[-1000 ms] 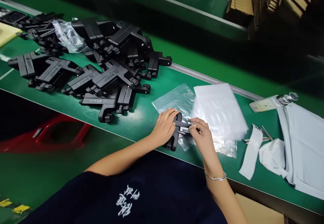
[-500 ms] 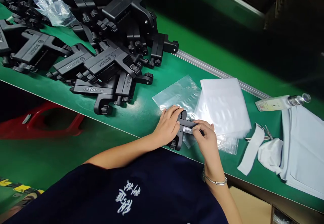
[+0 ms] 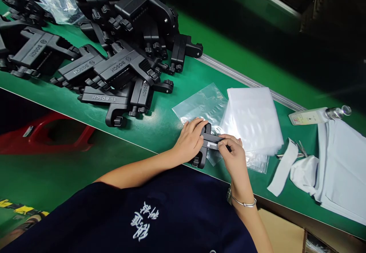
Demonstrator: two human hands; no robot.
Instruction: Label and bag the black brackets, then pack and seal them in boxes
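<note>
A black plastic clamp bracket (image 3: 210, 138) lies at the bench's near edge, its knob toward me. A small white label (image 3: 212, 145) shows on its flat arm. My left hand (image 3: 188, 141) wraps over the bracket's left side, holding it against the bench. At the other end, my right hand (image 3: 232, 152) is closed, its thumb and fingers gripping the bracket's arm beside the label. The right fingertips hide that end, so I cannot tell whether they also touch the label. A clear plastic bag (image 3: 200, 102) lies flat just beyond the bracket.
Several black BOSCH brackets (image 3: 120, 64) are heaped at the left. Right of my hands lie a stack of clear bags (image 3: 251, 116), a white strip (image 3: 283, 169), a crumpled white cloth (image 3: 304, 175), a bottle (image 3: 309, 116) and white sheets (image 3: 343, 165). A red stool (image 3: 42, 135) stands below.
The view has shifted slightly. Both hands keep their hold on the bracket, with hardly any visible movement.
</note>
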